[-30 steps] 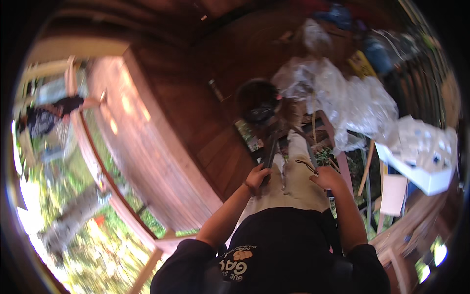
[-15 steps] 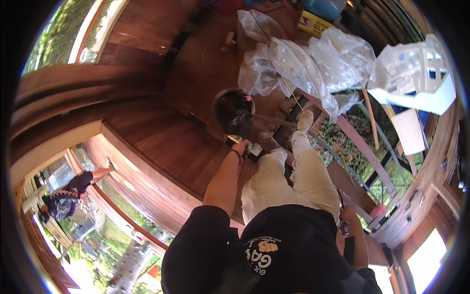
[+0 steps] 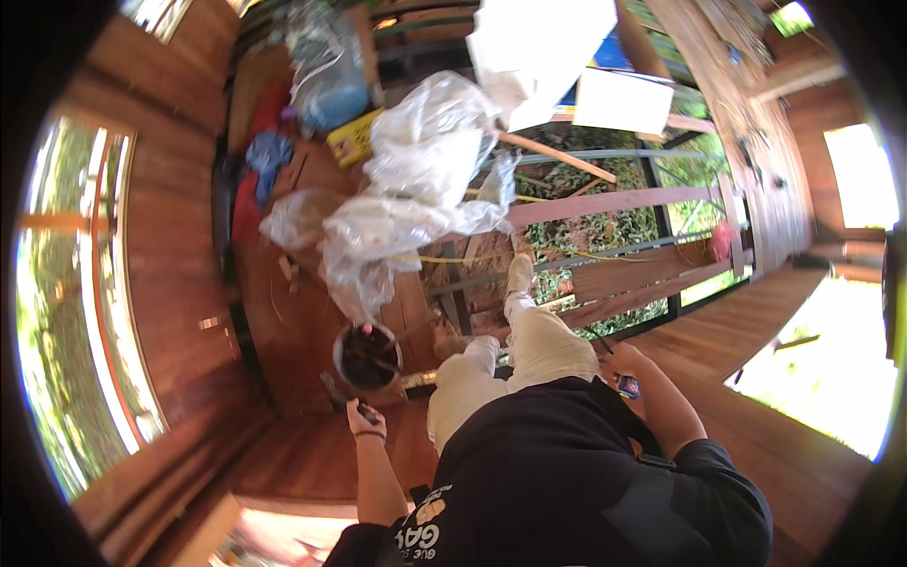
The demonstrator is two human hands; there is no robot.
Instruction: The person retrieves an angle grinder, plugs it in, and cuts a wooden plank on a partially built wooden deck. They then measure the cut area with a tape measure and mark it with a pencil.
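My left hand (image 3: 367, 418) is closed round the black grip of what looks like a hammer (image 3: 333, 388), its dark head pointing up and left. Just beyond it stands a round bucket (image 3: 398, 353) with a pale rim, dark contents and a pinkish-red tip showing. Close to my right hip, my right hand (image 3: 624, 361) has its fingers curled by a thin dark thing that I cannot make out. A small blue object (image 3: 628, 385) sits beside that wrist. My legs, in pale trousers (image 3: 472, 383), stretch over the gap in the floor.
Clear plastic sheeting (image 3: 416, 189) lies crumpled ahead, near a yellow box (image 3: 354, 139) and a large blue bottle (image 3: 335, 99). Floor beams (image 3: 614, 203) cross open gaps with plants below. A white panel (image 3: 624, 99) and a loose wooden strip (image 3: 557, 156) lie at the far right.
My view has swung to the right. My left hand has moved from beside the bucket's near side to its lower left, and the hammer now shows. The person outside has left the view.
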